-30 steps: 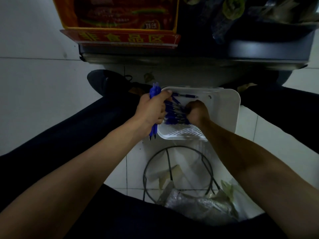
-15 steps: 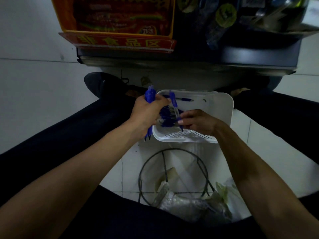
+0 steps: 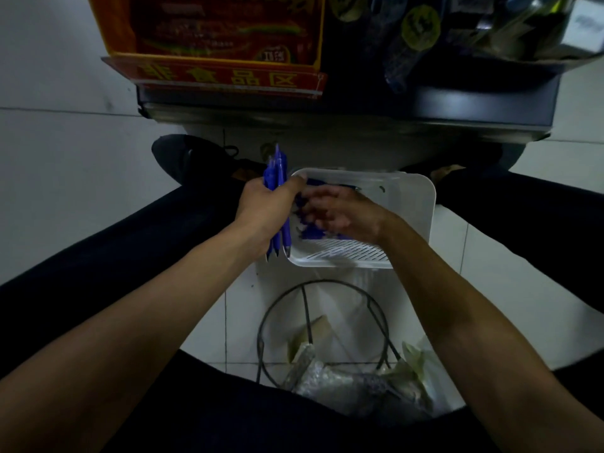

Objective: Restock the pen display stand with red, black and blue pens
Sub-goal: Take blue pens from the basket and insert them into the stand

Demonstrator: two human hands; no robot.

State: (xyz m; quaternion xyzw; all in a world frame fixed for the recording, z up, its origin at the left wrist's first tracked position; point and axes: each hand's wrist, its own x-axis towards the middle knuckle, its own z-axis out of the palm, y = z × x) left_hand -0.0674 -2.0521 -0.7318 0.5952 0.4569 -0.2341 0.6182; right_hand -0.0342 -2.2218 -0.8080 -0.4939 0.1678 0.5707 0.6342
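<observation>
Above the white tiled floor [image 3: 65, 165], the left hand [image 3: 264, 207] grips a bundle of blue plastic pens [image 3: 277, 168], apparently still gathering stock, while the blurred right hand [image 3: 343, 214], its grip impossible to tell, probably needs to pluck another from the white slotted plastic basket [image 3: 421, 204].

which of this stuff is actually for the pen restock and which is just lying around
For the job:
blue pen bundle, gripped in the left hand
loose blue pens in the white basket
right hand over them, blurred

Just lying about:
wire bin holding wrappers
orange box on the shelf
black shoe
</observation>
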